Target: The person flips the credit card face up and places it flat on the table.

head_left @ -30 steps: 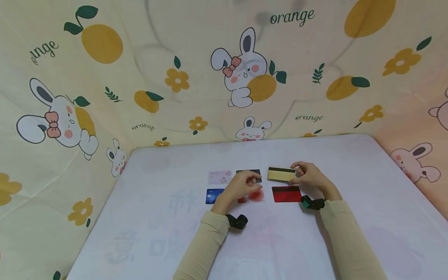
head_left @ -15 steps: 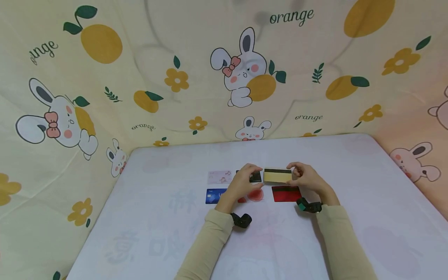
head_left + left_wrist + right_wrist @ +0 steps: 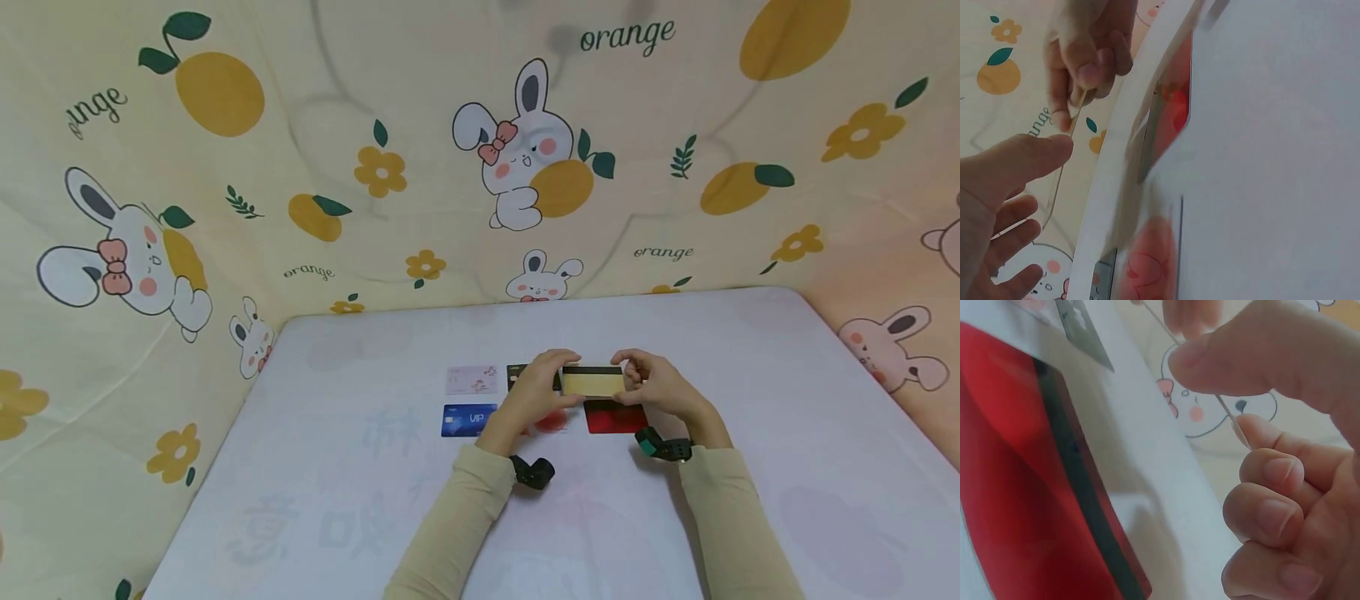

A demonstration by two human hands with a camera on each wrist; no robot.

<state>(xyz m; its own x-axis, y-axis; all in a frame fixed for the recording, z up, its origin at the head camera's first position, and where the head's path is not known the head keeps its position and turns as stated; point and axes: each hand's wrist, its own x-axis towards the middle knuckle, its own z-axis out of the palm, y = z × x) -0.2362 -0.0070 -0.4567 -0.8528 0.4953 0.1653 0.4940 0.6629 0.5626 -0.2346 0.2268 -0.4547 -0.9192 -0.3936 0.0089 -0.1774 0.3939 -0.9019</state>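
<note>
A gold card (image 3: pixel 592 383) with a dark stripe along its top is held between both hands, raised off the white table. My left hand (image 3: pixel 531 392) pinches its left end between thumb and fingers, and my right hand (image 3: pixel 663 387) grips the right end the same way. In the left wrist view the card's thin edge (image 3: pixel 1057 187) runs from one hand to the other. Below the held card lies a red card (image 3: pixel 615 419) with a dark stripe, its top partly covered in the head view.
Left of the hands lie a pale pink card (image 3: pixel 471 380) and a blue VIP card (image 3: pixel 467 421). A dark card (image 3: pixel 515 374) and a card with a red circle (image 3: pixel 552 422) are partly hidden by the left hand. Patterned cloth (image 3: pixel 420 208) hangs behind the table.
The gold card has left its place at the right of the back row, lifted and shifted slightly left. The left hand has moved right and taken hold of its other end.
</note>
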